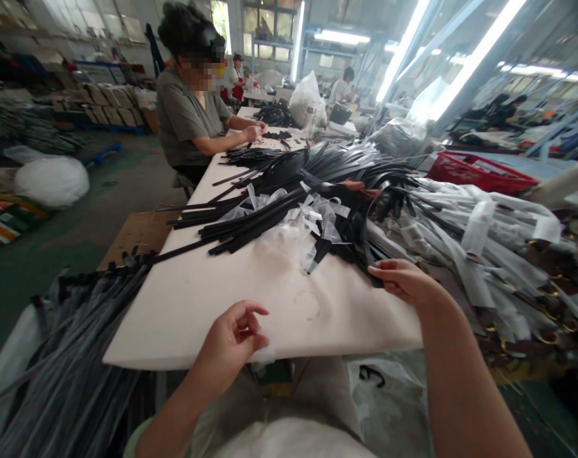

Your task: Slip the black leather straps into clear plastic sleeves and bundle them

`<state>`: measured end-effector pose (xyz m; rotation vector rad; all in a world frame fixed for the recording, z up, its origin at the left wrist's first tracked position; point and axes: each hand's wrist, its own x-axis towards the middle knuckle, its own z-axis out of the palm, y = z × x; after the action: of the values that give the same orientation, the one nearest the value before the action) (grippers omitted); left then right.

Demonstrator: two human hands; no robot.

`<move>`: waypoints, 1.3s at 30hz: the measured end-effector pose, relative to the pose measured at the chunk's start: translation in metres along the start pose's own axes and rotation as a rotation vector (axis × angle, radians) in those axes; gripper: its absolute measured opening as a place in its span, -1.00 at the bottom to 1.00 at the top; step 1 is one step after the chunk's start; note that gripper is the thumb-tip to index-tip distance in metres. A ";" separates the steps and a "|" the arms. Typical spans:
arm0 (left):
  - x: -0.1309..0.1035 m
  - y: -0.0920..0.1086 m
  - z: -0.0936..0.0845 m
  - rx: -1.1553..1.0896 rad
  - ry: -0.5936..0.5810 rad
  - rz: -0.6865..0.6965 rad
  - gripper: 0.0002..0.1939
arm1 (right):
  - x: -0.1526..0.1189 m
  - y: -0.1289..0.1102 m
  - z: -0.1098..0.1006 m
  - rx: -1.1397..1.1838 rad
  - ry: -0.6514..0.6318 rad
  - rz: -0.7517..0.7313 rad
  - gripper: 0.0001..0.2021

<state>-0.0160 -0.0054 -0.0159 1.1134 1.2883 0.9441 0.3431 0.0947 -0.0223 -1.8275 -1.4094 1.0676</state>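
Observation:
My right hand (403,280) is closed on the end of a black strap (369,251) at the right side of the pale table (198,299). Near the table's front edge, my left hand (241,331) has its thumb and forefinger apart, and a faint translucent scrap lies by the fingertips. Between and beyond the hands are crumpled clear plastic strips (312,216) on top of black straps (251,222). A larger heap of black straps (337,159) spreads across the table behind them.
White-wrapped straps (480,216) with brass-coloured rings are piled at the right, by a red bin (480,172). More dark straps (88,350) stand at the lower left. A person in a grey shirt (188,108) works at the table's far left side.

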 end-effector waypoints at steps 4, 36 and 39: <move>0.000 0.000 0.003 -0.020 -0.012 -0.052 -0.67 | -0.068 -0.006 0.030 0.616 -0.305 -0.126 -0.41; -0.005 0.001 0.013 0.100 -0.295 -0.131 -0.58 | -0.122 -0.065 0.128 0.494 -0.377 -0.276 -0.76; -0.004 0.001 0.014 0.082 -0.324 -0.129 -0.57 | -0.121 -0.059 0.134 0.531 -0.367 -0.265 -0.75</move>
<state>-0.0019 -0.0105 -0.0143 1.1771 1.1242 0.5912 0.1841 -0.0094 -0.0124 -1.0761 -1.3471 1.5087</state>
